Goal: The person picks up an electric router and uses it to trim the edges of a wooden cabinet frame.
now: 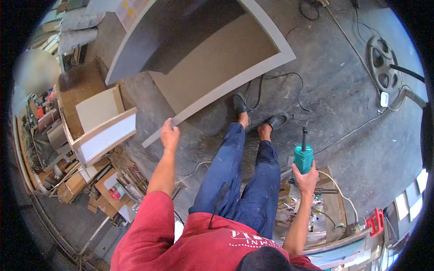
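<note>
My left hand (169, 135) is closed on the edge of a large grey frame (235, 80), near its lower left corner. The frame has pale rims and a brownish inner panel, and it stands on the floor in front of me. In my right hand (306, 177) is a teal power tool (303, 158), gripped by its body, with its black end and cord pointing away from me. The tool is held to the right of my legs, apart from the frame.
An open wooden box (105, 137) with a white panel is at the left, above scrap wood (74, 183). Cables cross the concrete floor (334, 99). A grey cable reel (382, 63) lies at upper right. A cluttered bench (332, 198) with a red tool (375, 222) is at lower right.
</note>
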### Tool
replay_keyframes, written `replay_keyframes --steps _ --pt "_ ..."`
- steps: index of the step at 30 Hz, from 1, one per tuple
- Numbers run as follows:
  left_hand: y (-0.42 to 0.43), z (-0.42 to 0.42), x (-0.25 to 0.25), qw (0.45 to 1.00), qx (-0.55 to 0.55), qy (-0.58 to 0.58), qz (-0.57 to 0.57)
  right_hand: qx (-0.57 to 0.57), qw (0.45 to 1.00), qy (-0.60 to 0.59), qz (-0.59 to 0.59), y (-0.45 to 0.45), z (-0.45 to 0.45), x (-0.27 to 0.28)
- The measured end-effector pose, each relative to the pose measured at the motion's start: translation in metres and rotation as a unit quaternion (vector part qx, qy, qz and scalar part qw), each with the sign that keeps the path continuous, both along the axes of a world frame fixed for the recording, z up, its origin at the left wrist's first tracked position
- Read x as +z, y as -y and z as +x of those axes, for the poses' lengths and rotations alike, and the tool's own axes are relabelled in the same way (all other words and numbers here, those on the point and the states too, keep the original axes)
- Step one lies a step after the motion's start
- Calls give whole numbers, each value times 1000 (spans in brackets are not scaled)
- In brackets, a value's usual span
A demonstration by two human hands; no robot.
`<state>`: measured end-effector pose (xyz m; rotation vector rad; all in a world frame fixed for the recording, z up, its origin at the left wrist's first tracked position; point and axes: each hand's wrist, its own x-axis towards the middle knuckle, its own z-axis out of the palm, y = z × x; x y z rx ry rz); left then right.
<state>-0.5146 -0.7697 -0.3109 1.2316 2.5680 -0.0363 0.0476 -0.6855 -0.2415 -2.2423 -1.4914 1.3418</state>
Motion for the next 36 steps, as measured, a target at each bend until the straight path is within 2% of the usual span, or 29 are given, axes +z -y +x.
replay_keyframes --steps 2,6,9,12,14,16,18,19,20,21,23,25,27,29,31,32,33,34,35,36 --pt "15 -15 -7 999 29 -38 -20 26 999 16 -10 0 -4 6" --pt "11 -10 -7 998 45 -28 -38 100 992 65 -40 7 -10 22" --pt "6 6 -4 998 58 -13 -1 150 981 116 -28 0 -20 63" --pt "2 30 -7 993 118 7 2 205 972 109 -30 -9 -24 116" --pt "-12 64 -1 991 86 102 25 272 952 140 -20 -16 -28 161" --pt "-45 110 33 972 46 228 43 295 944 145 25 -26 -33 203" --pt "-86 156 82 933 -30 356 39 337 928 153 54 -32 -39 248" --pt "-91 174 76 886 -111 441 85 334 927 159 66 -38 -42 264" --pt "-102 200 98 894 -185 402 73 338 924 120 131 -45 -44 280" --pt "-113 222 96 860 -230 437 128 342 915 78 199 -53 -46 294" --pt "-133 246 129 814 -264 489 171 363 902 82 219 -68 -50 323" --pt "-155 263 122 771 -304 549 104 371 884 81 273 -92 -46 342" --pt "-163 271 107 807 -330 484 77 366 871 56 322 -124 -32 350" --pt "-159 269 73 859 -277 429 -26 332 858 0 391 -158 -7 351" --pt "-157 251 78 887 -216 405 -45 334 845 -35 416 -196 22 349" --pt "-146 247 62 913 -144 370 -93 321 844 -46 427 -213 41 348" --pt "-132 239 67 940 -88 329 -33 312 841 -58 437 -230 61 348" --pt "-121 236 76 941 58 330 -37 301 833 -88 456 -247 81 344" --pt "-117 239 106 938 192 289 -6 306 831 -97 454 -258 104 344" --pt "-87 239 86 944 263 183 76 287 837 -102 455 -269 125 347"
